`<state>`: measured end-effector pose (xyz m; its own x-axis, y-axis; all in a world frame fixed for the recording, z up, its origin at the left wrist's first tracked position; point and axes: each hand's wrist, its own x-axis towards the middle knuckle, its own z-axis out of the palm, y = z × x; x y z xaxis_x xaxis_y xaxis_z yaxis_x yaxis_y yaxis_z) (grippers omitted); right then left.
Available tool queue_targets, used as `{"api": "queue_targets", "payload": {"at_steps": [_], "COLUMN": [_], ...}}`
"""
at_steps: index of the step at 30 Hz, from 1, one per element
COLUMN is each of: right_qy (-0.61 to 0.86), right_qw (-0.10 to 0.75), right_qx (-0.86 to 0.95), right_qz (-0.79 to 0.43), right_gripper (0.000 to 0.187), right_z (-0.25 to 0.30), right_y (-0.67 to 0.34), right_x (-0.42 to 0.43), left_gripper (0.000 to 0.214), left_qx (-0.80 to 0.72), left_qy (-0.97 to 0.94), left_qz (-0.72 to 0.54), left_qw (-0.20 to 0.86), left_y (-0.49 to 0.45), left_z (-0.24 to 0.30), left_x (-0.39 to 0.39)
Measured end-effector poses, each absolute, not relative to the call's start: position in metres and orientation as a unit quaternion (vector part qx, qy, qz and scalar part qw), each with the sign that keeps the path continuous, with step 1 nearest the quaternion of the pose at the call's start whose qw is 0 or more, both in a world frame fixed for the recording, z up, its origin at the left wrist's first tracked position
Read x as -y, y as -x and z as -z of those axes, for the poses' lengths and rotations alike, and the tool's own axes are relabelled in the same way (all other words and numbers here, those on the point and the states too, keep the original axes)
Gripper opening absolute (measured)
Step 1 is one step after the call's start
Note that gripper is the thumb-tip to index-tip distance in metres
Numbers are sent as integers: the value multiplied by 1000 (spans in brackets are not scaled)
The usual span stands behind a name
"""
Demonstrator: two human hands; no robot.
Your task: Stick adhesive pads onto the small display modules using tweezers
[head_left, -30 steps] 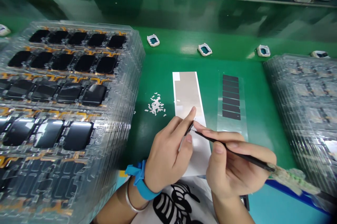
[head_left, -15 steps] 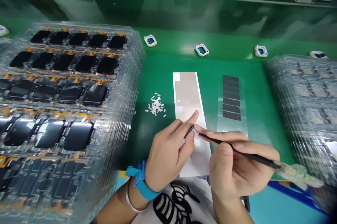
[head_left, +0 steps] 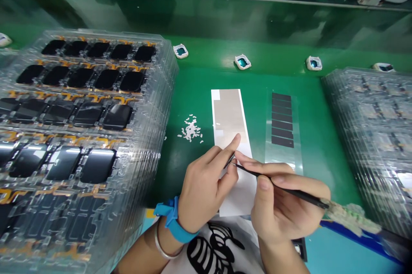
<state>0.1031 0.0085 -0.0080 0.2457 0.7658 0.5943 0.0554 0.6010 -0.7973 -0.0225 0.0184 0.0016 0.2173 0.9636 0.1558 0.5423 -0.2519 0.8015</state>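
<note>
My left hand (head_left: 204, 188) pinches a small dark strip (head_left: 229, 161) between thumb and forefinger, just above a long white-and-silver backing sheet (head_left: 230, 115). My right hand (head_left: 283, 207) is shut on black fine-tipped tweezers (head_left: 291, 190), whose tip meets the dark strip at the left fingertips. The tweezers' rear end is wrapped in greenish tape (head_left: 349, 218). To the right of the sheet lies a clear film (head_left: 282, 149) carrying several dark rectangular pads (head_left: 282, 120). Small white scraps (head_left: 190, 129) form a loose pile to the sheet's left.
Stacked clear trays of black-screened modules (head_left: 80, 111) fill the left side, and another clear tray stack (head_left: 367, 136) stands at right. Several small white-rimmed parts (head_left: 242, 62) sit along the green bench's back. Shelved boxes and trays line the far edge.
My right hand and the tweezers have shifted left, bringing the tip in against the dark strip. The whole view has also tilted slightly.
</note>
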Motion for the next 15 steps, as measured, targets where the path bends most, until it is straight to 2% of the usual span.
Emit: {"api": "queue_targets", "payload": {"at_steps": [6,11,15], "right_qy": [380,470,461], "right_qw": [714,532,498], "right_qx": [529,651,658], "right_qz": [-258,-269,-326], "right_gripper": [23,26,4], "right_z": [4,-9,-23], "right_y": [-114,-129,-144], "right_x": [-14,-7,3], "left_gripper": [44,51,55], "left_qx": [-512,-478,-432], "left_qy": [-681,-639,-668], "left_qz": [-371,-369,-370], "left_qw": [369,476,480], "left_y": [28,31,30], "left_z": [0,-2,-2], "left_x": [-12,-7,-1]}}
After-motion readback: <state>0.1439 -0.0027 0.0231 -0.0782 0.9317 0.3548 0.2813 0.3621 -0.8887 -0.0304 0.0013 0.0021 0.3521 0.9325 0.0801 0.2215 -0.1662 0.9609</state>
